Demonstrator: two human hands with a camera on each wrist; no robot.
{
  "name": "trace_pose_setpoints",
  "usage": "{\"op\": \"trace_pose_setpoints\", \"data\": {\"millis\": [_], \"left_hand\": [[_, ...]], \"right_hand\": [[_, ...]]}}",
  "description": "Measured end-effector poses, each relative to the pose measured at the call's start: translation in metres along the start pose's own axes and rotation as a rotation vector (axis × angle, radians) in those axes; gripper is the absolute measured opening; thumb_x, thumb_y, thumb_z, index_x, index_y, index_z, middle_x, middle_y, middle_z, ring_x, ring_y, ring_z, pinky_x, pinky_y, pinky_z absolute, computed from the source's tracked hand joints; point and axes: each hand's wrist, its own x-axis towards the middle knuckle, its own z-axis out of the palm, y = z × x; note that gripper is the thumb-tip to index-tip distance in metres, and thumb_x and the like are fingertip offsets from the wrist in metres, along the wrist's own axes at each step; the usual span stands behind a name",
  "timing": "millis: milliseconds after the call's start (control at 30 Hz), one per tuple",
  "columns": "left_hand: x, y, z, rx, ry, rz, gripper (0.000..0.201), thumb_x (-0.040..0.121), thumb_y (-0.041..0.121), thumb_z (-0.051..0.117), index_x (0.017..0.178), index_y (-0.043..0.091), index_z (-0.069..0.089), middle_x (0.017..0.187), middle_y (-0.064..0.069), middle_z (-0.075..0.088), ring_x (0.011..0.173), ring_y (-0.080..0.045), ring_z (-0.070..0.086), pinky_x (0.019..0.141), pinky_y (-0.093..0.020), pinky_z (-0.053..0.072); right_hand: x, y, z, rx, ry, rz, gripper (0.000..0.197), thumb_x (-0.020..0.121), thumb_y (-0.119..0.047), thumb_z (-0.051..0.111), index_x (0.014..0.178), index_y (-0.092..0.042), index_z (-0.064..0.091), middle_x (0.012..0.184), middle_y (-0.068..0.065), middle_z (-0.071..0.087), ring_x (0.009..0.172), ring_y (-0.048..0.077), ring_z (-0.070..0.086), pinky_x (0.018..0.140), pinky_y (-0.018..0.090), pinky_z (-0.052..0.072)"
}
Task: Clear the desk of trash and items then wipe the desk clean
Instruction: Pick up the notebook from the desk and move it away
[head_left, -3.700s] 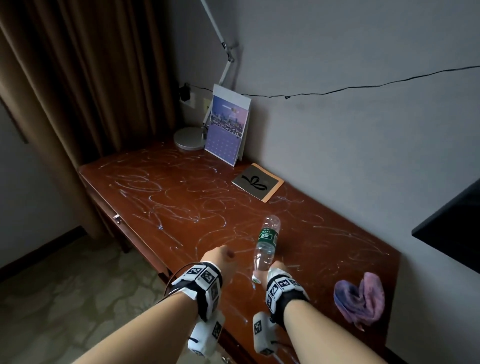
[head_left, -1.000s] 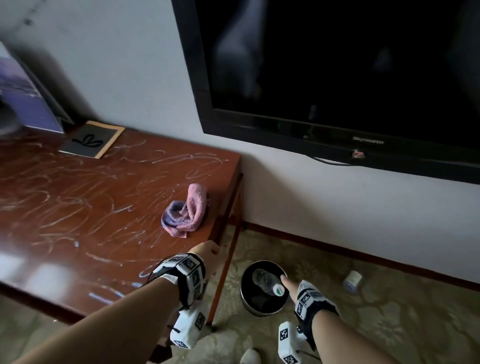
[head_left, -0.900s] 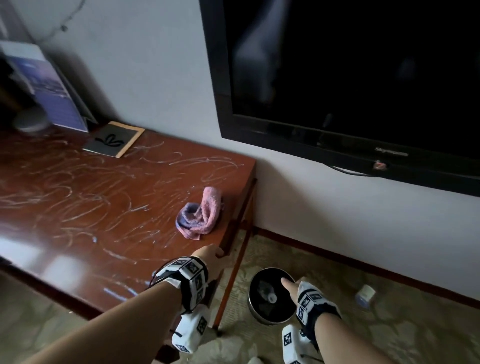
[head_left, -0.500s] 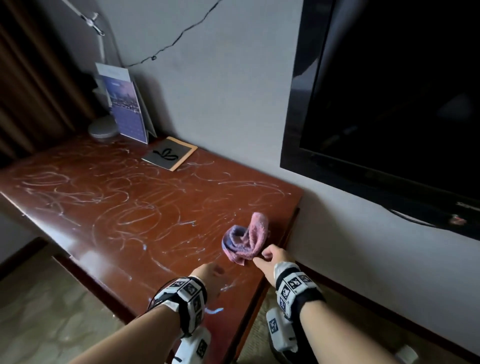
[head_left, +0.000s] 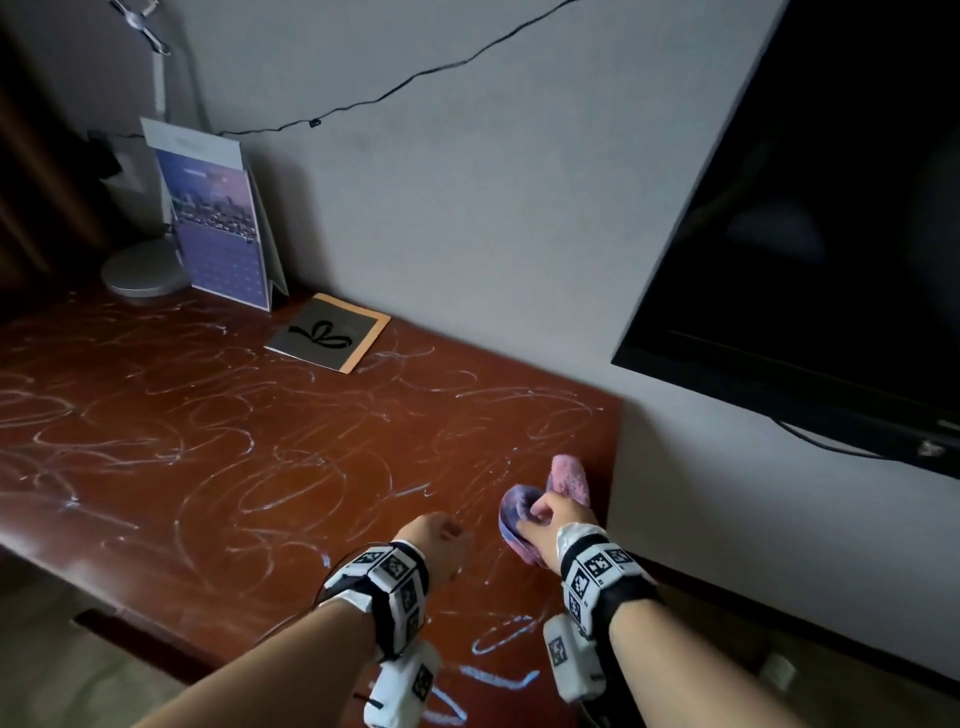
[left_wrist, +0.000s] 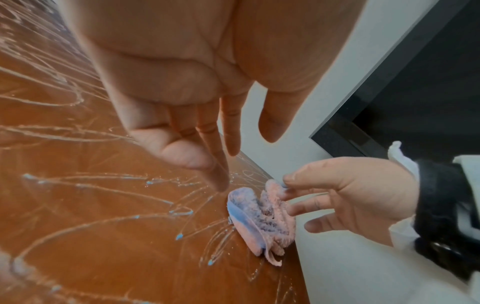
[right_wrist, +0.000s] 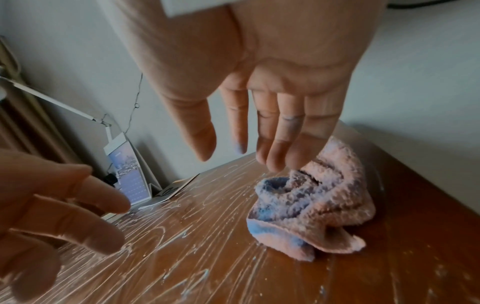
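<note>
A crumpled pink and blue cloth (head_left: 568, 475) (left_wrist: 259, 218) (right_wrist: 311, 205) lies near the right end of the red-brown desk (head_left: 234, 441), which is covered in white and blue scribble marks. My right hand (head_left: 550, 519) (left_wrist: 345, 197) (right_wrist: 240, 144) is over the cloth with relaxed, nearly straight fingers. Its fingertips touch the top folds without closing round them. My left hand (head_left: 441, 535) (left_wrist: 231, 144) (right_wrist: 64, 205) hovers just left of the cloth, above the desk, with loose fingers that hold nothing.
At the back left stand a desk lamp base (head_left: 143, 270) and a purple calendar (head_left: 223, 228). A dark card with an orange border (head_left: 330, 338) lies by the wall. A black TV (head_left: 831, 208) hangs to the right. The desk's right edge runs just past the cloth.
My right hand let the bottle go into the floor bin, then came up onto the cloth on the desk. My left hand moved from the desk's edge to beside the cloth.
</note>
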Motion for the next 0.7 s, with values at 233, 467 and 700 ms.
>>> {"op": "trace_pose_setpoints", "data": {"millis": [233, 467, 700], "left_hand": [[0.005, -0.016, -0.007, 0.072, -0.075, 0.043, 0.016, 0.091, 0.036, 0.057, 0.096, 0.021, 0.061, 0.093, -0.002, 0.073, 0.078, -0.019, 0.068, 0.069, -0.028, 0.053], [-0.009, -0.033, -0.017, 0.034, -0.051, -0.014, 0.022, 0.09, 0.041, 0.058, 0.097, 0.02, 0.06, 0.091, -0.003, 0.073, 0.067, -0.013, 0.065, 0.062, -0.023, 0.052], [-0.035, -0.068, -0.029, -0.021, 0.031, -0.071, 0.006, 0.09, 0.03, 0.058, 0.088, 0.024, 0.059, 0.092, -0.002, 0.072, 0.07, -0.016, 0.067, 0.067, -0.028, 0.055]], "right_hand": [[-0.005, 0.002, 0.003, -0.152, -0.04, 0.069, 0.018, 0.083, -0.03, 0.067, 0.092, -0.016, 0.058, 0.107, 0.008, 0.066, 0.091, 0.025, 0.062, 0.075, 0.02, 0.041], [0.022, 0.006, 0.019, -0.322, -0.013, 0.03, 0.055, 0.078, -0.033, 0.069, 0.13, -0.022, 0.053, 0.133, 0.008, 0.046, 0.122, 0.028, 0.048, 0.101, 0.031, 0.043], [0.042, 0.015, 0.041, -0.465, -0.122, 0.115, 0.059, 0.087, -0.04, 0.061, 0.14, -0.028, 0.04, 0.143, 0.007, 0.029, 0.137, 0.032, 0.028, 0.106, 0.041, 0.039]]}}
